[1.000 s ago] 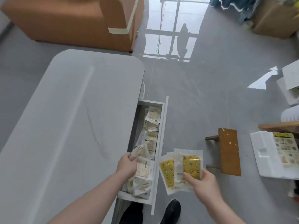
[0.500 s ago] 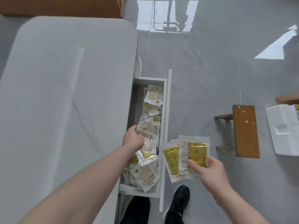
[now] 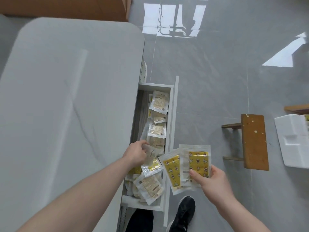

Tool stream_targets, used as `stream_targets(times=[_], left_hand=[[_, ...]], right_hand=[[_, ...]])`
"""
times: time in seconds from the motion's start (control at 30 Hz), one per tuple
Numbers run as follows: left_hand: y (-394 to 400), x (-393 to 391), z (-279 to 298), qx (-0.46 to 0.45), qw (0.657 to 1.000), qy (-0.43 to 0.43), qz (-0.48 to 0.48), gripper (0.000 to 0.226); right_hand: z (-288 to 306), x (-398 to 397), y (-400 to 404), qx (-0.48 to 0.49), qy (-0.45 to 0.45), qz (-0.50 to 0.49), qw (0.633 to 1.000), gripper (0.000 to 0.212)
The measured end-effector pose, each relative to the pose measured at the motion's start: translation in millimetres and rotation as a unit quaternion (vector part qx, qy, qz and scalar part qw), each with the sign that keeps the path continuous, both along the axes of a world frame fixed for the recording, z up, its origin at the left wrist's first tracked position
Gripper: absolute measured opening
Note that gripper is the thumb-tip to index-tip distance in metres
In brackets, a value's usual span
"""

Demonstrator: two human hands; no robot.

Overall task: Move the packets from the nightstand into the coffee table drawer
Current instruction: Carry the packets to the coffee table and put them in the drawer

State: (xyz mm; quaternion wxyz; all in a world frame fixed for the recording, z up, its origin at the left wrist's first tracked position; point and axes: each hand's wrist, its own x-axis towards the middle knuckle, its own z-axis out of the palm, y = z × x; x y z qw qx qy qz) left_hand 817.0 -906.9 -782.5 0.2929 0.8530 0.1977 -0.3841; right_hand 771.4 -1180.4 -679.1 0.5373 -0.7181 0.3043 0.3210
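The white drawer (image 3: 172, 114) of the grey coffee table (image 3: 66, 106) stands pulled out and holds several clear packets (image 3: 157, 129) with beige and yellow contents. My left hand (image 3: 136, 154) is inside the drawer and pinches one clear packet (image 3: 152, 152) above the pile. Just right of the drawer front, my right hand (image 3: 212, 181) grips a fan of two or three yellow patterned packets (image 3: 189, 164), thumb on top.
A small wooden stool (image 3: 254, 141) stands on the grey tiled floor to the right. A white foam box (image 3: 294, 141) lies at the right edge. An orange-brown sofa (image 3: 66, 7) is beyond the table. My black shoe (image 3: 185, 213) is below the drawer.
My left hand has moved further along the drawer with a clear packet. My right hand keeps the yellow packets beside the drawer front. The camera tilted down and closer.
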Motion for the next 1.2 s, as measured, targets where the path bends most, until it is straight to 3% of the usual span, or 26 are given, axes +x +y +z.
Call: stream_targets(times=[0.13,0.27,0.4,0.47,0.67,0.77,0.9,0.97,1.07,1.2], left_hand=[[-4,25,5,-0.054,0.998,-0.011,-0.014,0.051],[-3,36,10,-0.068,0.997,-0.004,-0.048,0.076],[1,22,16,-0.088,0.992,-0.061,0.067,0.051],[2,7,19,-0.137,0.981,-0.031,0.134,0.037],[1,-22,40,-0.327,0.880,0.181,0.294,0.056],[-3,-23,48,-0.400,0.827,0.195,0.345,0.060],[-8,-17,47,-0.420,0.798,0.149,0.406,0.063],[-10,-16,45,-0.409,0.802,0.123,0.417,0.056],[-12,-21,37,-0.346,0.857,0.052,0.379,0.028],[-11,-24,22,-0.242,0.886,-0.012,0.395,0.013]], right_hand=[[-3,1,2,-0.003,0.005,-0.004,1.000,0.015],[-5,2,7,0.006,0.008,-0.013,1.000,0.013],[-5,6,20,0.035,0.030,-0.039,0.998,0.015],[-6,9,27,0.065,0.054,-0.063,0.994,0.018],[-10,23,52,0.133,0.094,-0.102,0.981,0.025],[-17,28,60,0.148,0.115,-0.095,0.978,0.027],[-30,31,67,0.119,0.124,-0.091,0.981,0.022],[-38,30,70,0.087,0.120,-0.093,0.985,0.019],[-49,29,73,0.054,0.114,-0.079,0.989,0.015],[-61,27,75,0.012,0.106,-0.064,0.992,0.011]])
